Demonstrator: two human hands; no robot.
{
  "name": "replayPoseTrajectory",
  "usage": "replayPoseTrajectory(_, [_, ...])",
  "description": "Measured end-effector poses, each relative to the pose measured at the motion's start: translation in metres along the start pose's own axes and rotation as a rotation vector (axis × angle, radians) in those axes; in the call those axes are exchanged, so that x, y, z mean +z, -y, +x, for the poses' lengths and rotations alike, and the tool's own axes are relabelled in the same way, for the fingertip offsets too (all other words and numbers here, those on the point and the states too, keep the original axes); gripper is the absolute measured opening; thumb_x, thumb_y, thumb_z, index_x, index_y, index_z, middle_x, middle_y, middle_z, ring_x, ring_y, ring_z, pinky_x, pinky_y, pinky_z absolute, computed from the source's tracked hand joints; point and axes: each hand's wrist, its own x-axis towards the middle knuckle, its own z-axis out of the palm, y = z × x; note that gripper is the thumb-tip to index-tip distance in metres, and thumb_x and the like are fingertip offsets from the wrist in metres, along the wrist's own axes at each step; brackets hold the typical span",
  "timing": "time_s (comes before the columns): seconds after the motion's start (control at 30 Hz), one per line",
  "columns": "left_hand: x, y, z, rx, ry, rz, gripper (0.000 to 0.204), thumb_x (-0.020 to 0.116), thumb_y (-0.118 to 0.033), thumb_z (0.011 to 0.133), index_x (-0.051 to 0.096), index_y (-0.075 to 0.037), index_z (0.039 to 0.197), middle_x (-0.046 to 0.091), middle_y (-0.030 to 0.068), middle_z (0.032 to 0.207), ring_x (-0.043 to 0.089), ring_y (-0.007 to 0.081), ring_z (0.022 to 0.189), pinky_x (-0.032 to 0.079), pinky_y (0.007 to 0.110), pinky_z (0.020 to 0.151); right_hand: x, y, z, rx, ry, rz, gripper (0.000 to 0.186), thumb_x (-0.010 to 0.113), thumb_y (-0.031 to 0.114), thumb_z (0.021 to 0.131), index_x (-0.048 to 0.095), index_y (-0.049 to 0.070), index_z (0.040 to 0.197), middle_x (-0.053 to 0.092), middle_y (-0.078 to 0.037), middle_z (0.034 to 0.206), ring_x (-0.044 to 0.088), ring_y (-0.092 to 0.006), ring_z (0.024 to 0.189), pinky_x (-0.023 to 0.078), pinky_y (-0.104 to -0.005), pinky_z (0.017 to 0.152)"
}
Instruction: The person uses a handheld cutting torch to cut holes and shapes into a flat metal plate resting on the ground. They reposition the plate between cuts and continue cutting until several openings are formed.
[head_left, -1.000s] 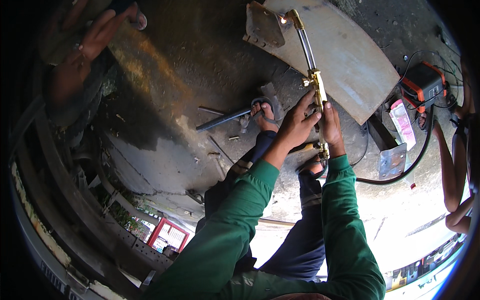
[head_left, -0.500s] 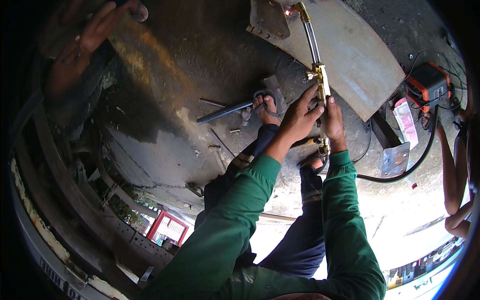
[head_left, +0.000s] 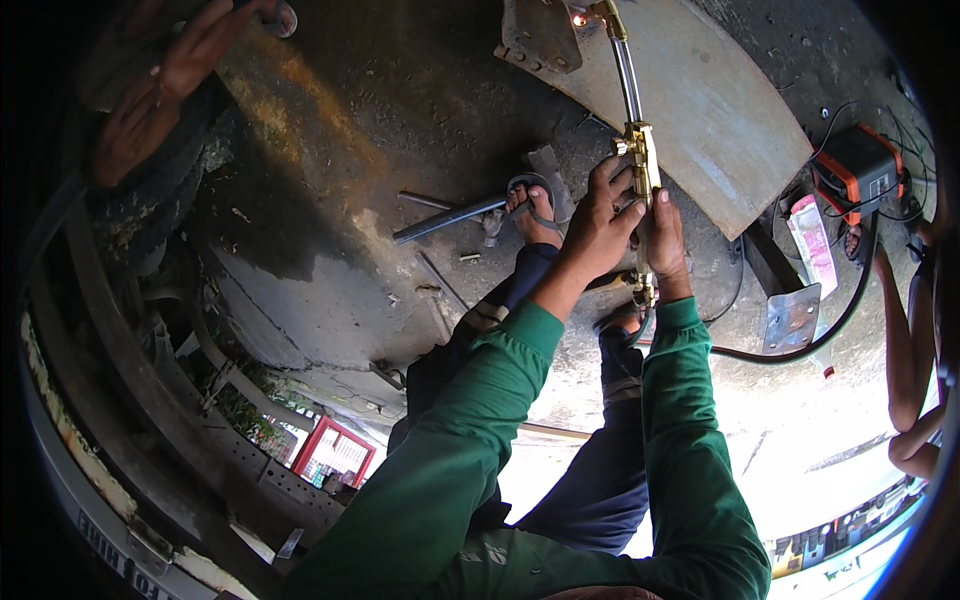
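Observation:
A brass-and-steel cutting torch (head_left: 630,85) points away from me, its bent head at the top of the picture beside a dark steel bracket (head_left: 535,35). A small glow (head_left: 579,20) shows at its tip. The bracket lies on a large pale steel plate (head_left: 710,110). My left hand (head_left: 600,225) is closed round the torch's brass handle, with fingers near the valve knob. My right hand (head_left: 665,240) grips the handle from the other side. A black hose (head_left: 775,360) runs to the right from around the handle's lower end.
An orange-and-black machine (head_left: 858,175) with cables, a pink-and-white packet (head_left: 812,245) and an angled steel piece (head_left: 790,320) lie right. Metal bars (head_left: 450,225) lie by my sandalled foot (head_left: 533,215). Other people's limbs show upper left (head_left: 160,95) and far right (head_left: 900,370). Steel beams (head_left: 120,380) line the left.
The torch has shifted a little up and right in the picture, with both hands on it. My left fingers have moved slightly up toward the valve.

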Motion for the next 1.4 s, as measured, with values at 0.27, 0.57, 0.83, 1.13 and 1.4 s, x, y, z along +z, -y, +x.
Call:
replayPoseTrajectory(0.27, [0.003, -0.012, -0.004, -0.067, -0.040, 0.042, 0.082, 0.055, 0.003, 0.100, 0.005, -0.010, 0.162, 0.045, 0.0242, 0.154, 0.057, 0.0270, 0.128, 0.049, 0.035, 0.103, 0.004, 0.002, -0.002, -0.019, -0.009, -0.042, 0.059, 0.037, 0.055, 0.106, 0.061, 0.001, 0.103, 0.055, -0.004, 0.065, 0.050, -0.0116, 0.050, 0.039, -0.0276, 0.044])
replayPoseTrajectory(0.57, [-0.001, -0.007, -0.003, -0.012, -0.016, 0.121, 0.091, 0.061, -0.004, 0.097, -0.001, -0.010, 0.164, 0.054, 0.0196, 0.150, 0.059, 0.0348, 0.130, 0.051, 0.040, 0.102, 0.007, 0.003, -0.003, -0.023, -0.017, -0.031, 0.057, 0.037, 0.054, 0.107, 0.061, 0.001, 0.105, 0.055, -0.003, 0.067, 0.049, -0.0108, 0.051, 0.039, -0.0270, 0.044])
replayPoseTrajectory(0.83, [-0.003, -0.007, -0.004, -0.041, -0.008, 0.119, 0.089, 0.059, -0.002, 0.098, -0.001, -0.012, 0.164, 0.051, 0.0190, 0.152, 0.059, 0.0315, 0.128, 0.050, 0.038, 0.102, 0.006, -0.001, -0.002, -0.033, -0.020, -0.044, 0.057, 0.037, 0.053, 0.107, 0.061, 0.002, 0.106, 0.055, -0.003, 0.067, 0.050, -0.0108, 0.051, 0.039, -0.0271, 0.044])
replayPoseTrajectory(1.13, [-0.005, -0.012, -0.004, -0.052, 0.017, 0.106, 0.086, 0.055, 0.002, 0.100, 0.000, -0.015, 0.164, 0.045, 0.0202, 0.156, 0.057, 0.0281, 0.128, 0.049, 0.036, 0.103, 0.008, 0.002, -0.002, -0.048, -0.022, -0.061, 0.057, 0.038, 0.054, 0.107, 0.060, 0.002, 0.107, 0.054, -0.002, 0.067, 0.048, -0.0101, 0.051, 0.037, -0.0266, 0.044])
replayPoseTrajectory(1.4, [-0.002, -0.018, -0.004, -0.040, -0.016, 0.081, 0.088, 0.059, 0.000, 0.096, 0.003, -0.010, 0.163, 0.053, 0.0205, 0.149, 0.060, 0.0334, 0.127, 0.052, 0.039, 0.098, 0.007, 0.002, -0.002, -0.034, -0.015, -0.048, 0.056, 0.039, 0.054, 0.107, 0.060, 0.002, 0.106, 0.053, -0.001, 0.066, 0.047, -0.0093, 0.051, 0.037, -0.0261, 0.044])
